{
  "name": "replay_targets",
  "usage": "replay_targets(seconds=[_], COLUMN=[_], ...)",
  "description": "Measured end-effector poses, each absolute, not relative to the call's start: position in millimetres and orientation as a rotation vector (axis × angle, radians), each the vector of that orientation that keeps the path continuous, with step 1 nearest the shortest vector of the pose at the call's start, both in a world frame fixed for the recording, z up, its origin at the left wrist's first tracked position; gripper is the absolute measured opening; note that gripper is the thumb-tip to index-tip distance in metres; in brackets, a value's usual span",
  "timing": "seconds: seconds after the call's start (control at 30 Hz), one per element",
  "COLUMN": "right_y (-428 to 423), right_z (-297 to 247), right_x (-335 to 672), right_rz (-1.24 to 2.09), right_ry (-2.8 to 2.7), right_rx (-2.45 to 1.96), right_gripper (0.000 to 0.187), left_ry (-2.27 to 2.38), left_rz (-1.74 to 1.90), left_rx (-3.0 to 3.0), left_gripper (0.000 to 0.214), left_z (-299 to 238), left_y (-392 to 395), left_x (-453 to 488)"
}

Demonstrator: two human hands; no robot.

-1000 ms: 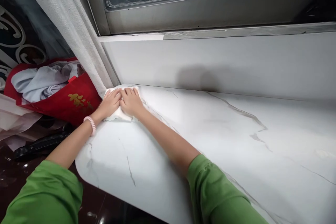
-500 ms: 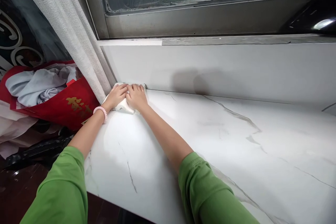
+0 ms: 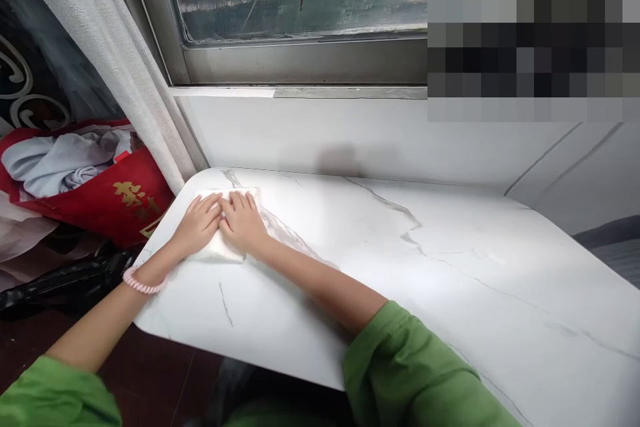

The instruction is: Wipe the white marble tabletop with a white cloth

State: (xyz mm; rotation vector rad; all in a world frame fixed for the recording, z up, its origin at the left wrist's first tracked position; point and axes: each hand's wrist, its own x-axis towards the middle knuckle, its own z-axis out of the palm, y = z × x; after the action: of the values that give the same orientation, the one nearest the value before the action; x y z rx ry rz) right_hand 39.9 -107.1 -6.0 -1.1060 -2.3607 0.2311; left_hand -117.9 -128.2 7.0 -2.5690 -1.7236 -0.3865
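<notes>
A folded white cloth [image 3: 217, 250] lies flat on the white marble-patterned table [image 3: 300, 300], near its rounded left end. My left hand [image 3: 197, 223] rests palm down on the left part of the cloth, fingers stretched out. Beside it, my right hand [image 3: 243, 223] presses flat on the cloth's right part, its fingers also extended. The hands touch each other near the thumbs and cover much of the cloth. A pink coiled band [image 3: 143, 282] circles my left wrist.
Behind the table is a white wall [image 3: 280, 127] below a metal-framed window [image 3: 300, 67]. A pale curtain [image 3: 110, 60] hangs at the back left. Left of the table stands a red bag [image 3: 105, 210] holding light clothes [image 3: 65, 160]. The upper right is pixelated.
Both hands and the cloth have come away from the wall at the back left corner, towards the table's front. The view has shifted, showing more of the table's right side.
</notes>
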Motion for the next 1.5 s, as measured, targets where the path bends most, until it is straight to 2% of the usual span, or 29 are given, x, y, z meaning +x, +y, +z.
replay_targets(seconds=[0.3,0.53,0.7,0.97,1.17,1.3,1.5], right_y=[-207,-215,-187,-92,-14,8,4], right_z=[5,14,14,-1,-5,-5,-8], right_x=[79,85,79,73,75,78,80], right_rz=[0.660,0.942,0.985,0.419,0.319,0.291,0.270], right_ry=[-2.423,-2.365,-2.268,-2.196,-2.110,-2.110,-2.108], right_rx=[-0.886,-0.885,-0.926,-1.182,-1.305,-1.302,-1.292], right_gripper=[0.051,0.048,0.037,0.032,0.027,0.025,0.030], left_ry=[-1.644,-1.682,-1.681,-1.665,-1.575,-1.590,-1.617], left_rz=[-0.422,-0.396,-0.342,-0.352,-0.414,-0.477,-0.498], left_rx=[-2.530,-2.512,-2.596,-2.683,-2.741,-2.717,-2.682], left_gripper=[0.046,0.054,0.052,0.048,0.043,0.041,0.042], left_z=[10,10,12,13,10,9,8], left_y=[-258,-275,-240,-103,-7,15,5], left_x=[-93,-88,-91,-76,-69,-65,-63])
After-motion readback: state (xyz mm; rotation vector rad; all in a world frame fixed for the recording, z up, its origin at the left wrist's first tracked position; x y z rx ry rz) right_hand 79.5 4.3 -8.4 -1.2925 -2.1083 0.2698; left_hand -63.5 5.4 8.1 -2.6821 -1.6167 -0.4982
